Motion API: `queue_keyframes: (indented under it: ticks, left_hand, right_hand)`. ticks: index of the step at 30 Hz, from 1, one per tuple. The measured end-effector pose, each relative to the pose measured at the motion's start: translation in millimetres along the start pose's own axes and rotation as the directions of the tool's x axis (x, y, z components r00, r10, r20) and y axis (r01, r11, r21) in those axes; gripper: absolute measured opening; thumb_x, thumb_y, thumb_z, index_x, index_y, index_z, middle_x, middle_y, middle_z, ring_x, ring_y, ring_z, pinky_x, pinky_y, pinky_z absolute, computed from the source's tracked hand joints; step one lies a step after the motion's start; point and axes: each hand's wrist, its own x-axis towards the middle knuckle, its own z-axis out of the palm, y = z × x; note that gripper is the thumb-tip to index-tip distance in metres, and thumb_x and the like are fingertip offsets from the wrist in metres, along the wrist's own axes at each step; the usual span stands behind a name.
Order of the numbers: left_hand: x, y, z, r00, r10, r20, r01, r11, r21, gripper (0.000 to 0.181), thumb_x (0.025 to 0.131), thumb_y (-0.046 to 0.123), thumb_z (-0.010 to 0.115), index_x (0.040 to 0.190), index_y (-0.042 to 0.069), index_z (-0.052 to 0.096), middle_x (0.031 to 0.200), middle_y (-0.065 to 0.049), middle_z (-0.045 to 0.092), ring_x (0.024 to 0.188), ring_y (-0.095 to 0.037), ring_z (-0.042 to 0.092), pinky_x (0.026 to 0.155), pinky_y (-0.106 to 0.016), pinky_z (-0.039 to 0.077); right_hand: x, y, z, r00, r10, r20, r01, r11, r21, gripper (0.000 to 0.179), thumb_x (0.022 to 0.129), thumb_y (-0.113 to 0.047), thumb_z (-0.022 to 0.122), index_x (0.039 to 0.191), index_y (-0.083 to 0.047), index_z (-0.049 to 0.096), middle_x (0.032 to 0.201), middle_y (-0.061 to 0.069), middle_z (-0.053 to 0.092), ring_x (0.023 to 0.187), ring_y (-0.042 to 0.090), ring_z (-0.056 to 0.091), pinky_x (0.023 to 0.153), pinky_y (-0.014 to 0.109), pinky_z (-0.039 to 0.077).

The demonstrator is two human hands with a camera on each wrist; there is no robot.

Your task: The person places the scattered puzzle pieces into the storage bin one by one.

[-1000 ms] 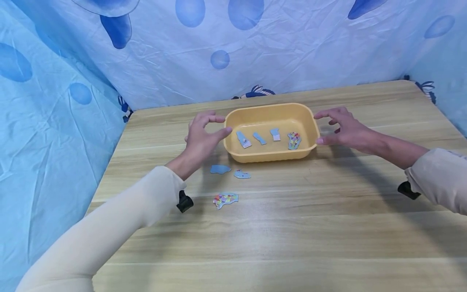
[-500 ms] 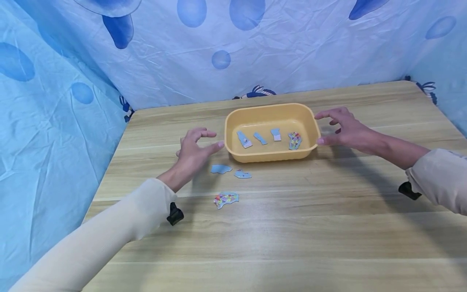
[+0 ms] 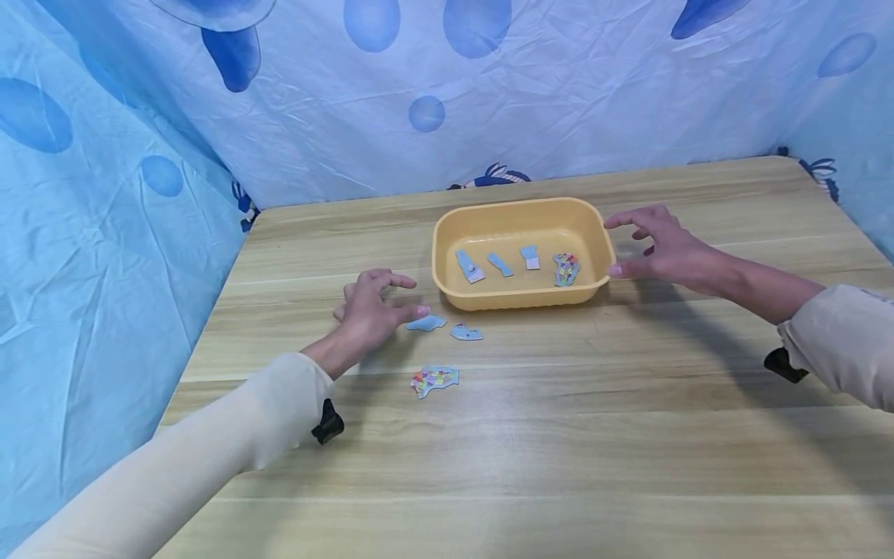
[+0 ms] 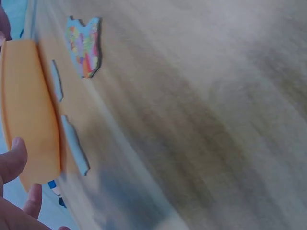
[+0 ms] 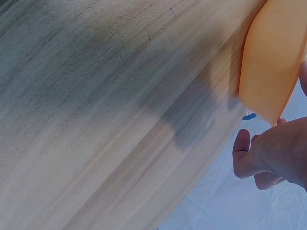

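Observation:
A yellow-orange tray [image 3: 520, 300] stands toward the back of the table, holding several flat puzzle pieces, among them a multicoloured one [image 3: 566, 269]. My left hand [image 3: 366, 314] hovers left of the tray, apart from it, fingers spread and loosely bent. Its thumb is over or just beside a plain blue puzzle piece [image 3: 427, 323], and I cannot tell if it touches. Two more pieces lie nearby: a small light-blue one [image 3: 466, 333] and a colourful map-like one [image 3: 434, 380]. At the tray's right end, my right hand [image 3: 663, 248] has its thumb and forefinger at the rim, with nothing pinched.
Under everything is a wood-grain table [image 3: 594, 435]. A blue patterned cloth [image 3: 559, 101] hangs behind it and along both sides. Each wrist carries a small black device, such as the left one [image 3: 327, 423].
My left hand has come away from the tray's left rim, moving left and toward me, down near the blue puzzle piece. My right hand stays by the tray's right end.

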Motion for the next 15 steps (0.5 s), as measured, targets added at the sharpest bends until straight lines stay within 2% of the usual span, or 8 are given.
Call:
queue_keyframes:
  ticks: [6,15]
  left_hand:
    - [0.2,-4.2,3.6,0.998,-0.018,0.054,0.015,0.998,0.053,0.045,0.074,0.038,0.083,0.114,0.024,0.067,0.152,-0.007,0.028,0.134,-0.035,0.019,0.099,-0.059,0.016]
    - [1.4,-10.5,8.8,0.998,-0.002,0.069,-0.008,0.989,0.151,0.046,0.069,0.036,0.086,0.110,0.026,0.069,0.152,-0.009,0.025,0.132,-0.038,0.019,0.099,-0.060,0.016]
  right_hand:
    - [-0.1,0.1,0.5,1.000,-0.001,-0.002,0.001,1.000,-0.002,0.074,0.083,-0.019,0.077,0.144,-0.009,0.037,0.142,0.021,0.017,0.128,0.044,0.025,0.096,0.058,0.037]
    - [-0.7,-0.5,-0.1,1.000,0.008,0.007,-0.008,1.000,0.012,0.074,0.083,-0.019,0.077,0.145,-0.010,0.035,0.142,0.020,0.016,0.130,0.044,0.023,0.097,0.056,0.036]
